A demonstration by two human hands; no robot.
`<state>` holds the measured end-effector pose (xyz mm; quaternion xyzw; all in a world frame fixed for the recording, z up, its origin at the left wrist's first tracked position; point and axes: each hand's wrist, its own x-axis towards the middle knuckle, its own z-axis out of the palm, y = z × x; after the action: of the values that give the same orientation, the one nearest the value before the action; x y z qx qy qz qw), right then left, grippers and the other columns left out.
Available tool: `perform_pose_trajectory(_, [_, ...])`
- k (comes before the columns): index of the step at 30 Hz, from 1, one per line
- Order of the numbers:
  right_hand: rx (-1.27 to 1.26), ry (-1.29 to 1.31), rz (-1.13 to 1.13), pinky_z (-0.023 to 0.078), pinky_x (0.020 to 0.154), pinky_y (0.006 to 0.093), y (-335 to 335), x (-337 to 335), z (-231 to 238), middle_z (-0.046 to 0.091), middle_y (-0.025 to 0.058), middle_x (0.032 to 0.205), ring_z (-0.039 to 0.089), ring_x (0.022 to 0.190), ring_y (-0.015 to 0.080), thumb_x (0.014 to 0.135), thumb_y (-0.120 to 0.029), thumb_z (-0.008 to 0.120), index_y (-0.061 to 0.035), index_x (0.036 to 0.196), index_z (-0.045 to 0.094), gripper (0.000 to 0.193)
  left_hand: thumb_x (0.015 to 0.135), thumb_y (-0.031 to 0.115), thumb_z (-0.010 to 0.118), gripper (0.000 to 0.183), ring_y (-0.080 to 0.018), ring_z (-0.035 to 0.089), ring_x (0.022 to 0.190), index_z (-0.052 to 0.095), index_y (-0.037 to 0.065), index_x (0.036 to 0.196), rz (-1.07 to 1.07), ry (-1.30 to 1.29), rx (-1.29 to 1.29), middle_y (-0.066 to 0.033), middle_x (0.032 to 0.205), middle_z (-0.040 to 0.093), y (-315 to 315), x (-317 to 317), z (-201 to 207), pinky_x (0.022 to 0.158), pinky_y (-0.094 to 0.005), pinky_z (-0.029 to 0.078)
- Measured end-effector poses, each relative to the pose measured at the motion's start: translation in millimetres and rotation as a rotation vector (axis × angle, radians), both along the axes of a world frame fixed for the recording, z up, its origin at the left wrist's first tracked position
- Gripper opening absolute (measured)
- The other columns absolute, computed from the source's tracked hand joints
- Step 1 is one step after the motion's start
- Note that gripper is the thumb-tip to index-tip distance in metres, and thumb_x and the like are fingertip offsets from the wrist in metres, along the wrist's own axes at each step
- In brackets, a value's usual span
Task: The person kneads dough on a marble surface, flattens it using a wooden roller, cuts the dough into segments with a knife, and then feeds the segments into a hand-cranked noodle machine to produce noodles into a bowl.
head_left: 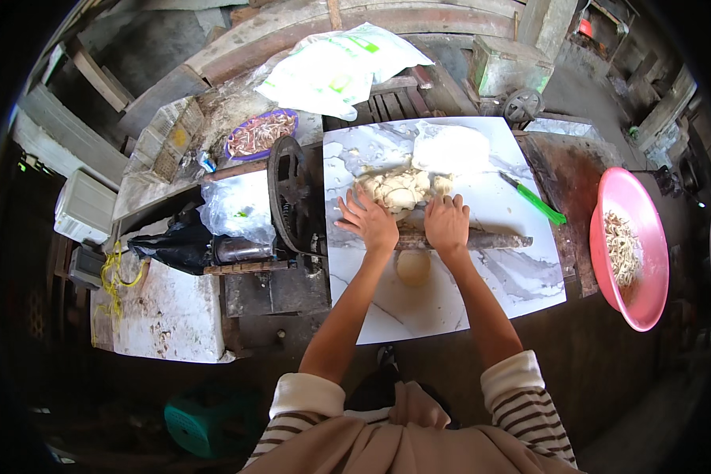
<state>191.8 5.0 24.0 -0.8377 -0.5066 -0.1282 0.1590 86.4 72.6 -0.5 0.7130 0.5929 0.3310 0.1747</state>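
Note:
A dark wooden rolling pin lies crosswise on the marble-patterned board. My right hand is closed over it, fingers curled together. My left hand has its fingers spread at the pin's left end; whether its palm presses on the pin is hidden. Just beyond the fingers sits a heap of pale, flattened dough pieces, with a small dough lump at its right. On the near side of the pin, between my forearms, rests a round, flat dough disc.
A white plastic bag and a green-handled knife lie on the board. The pink basin at right holds pale strips. Left are a large dark wheel and a purple-rimmed basket. A green stool stands below.

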Motion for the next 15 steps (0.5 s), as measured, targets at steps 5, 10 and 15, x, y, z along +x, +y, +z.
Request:
perform_pose_trajectory(5, [0.104, -0.05, 0.009, 0.035, 0.066, 0.0419, -31, -15, -4, 0.051, 0.009, 0.079, 0.047, 0.079, 0.0272, 0.081, -0.017, 0.048, -0.0066, 0.083, 0.048, 0.011, 0.085, 0.008, 0.047, 0.06, -0.0405, 0.0, 0.133, 0.016, 0.001, 0.136, -0.114, -0.028, -0.086, -0.0197, 0.14, 0.012, -41, -24, -7, 0.098, -0.0665, -0.002])
perform_pose_trajectory(10, [0.082, -0.043, -0.033, 0.034, 0.072, 0.0424, -2, -2, 4, 0.049, 0.0106, 0.085, 0.046, 0.086, 0.0268, 0.078, -0.024, 0.053, -0.0055, 0.086, 0.048, 0.02, 0.084, 0.007, 0.048, 0.063, -0.0398, 0.002, 0.133, 0.015, 0.003, 0.137, -0.065, -0.018, -0.038, -0.0191, 0.14, 0.014, -7, -3, 10, 0.099, -0.0656, -0.002])
perform_pose_trajectory(15, [0.066, -0.084, -0.032, 0.033, 0.074, 0.0418, -6, -6, 3, 0.048, 0.0111, 0.087, 0.045, 0.087, 0.0266, 0.078, -0.022, 0.053, -0.0051, 0.086, 0.047, 0.02, 0.083, 0.004, 0.047, 0.064, -0.0396, 0.003, 0.133, 0.015, 0.004, 0.138, -0.068, -0.043, 0.022, -0.0184, 0.14, 0.015, -15, -6, 4, 0.1, -0.0652, 0.0])
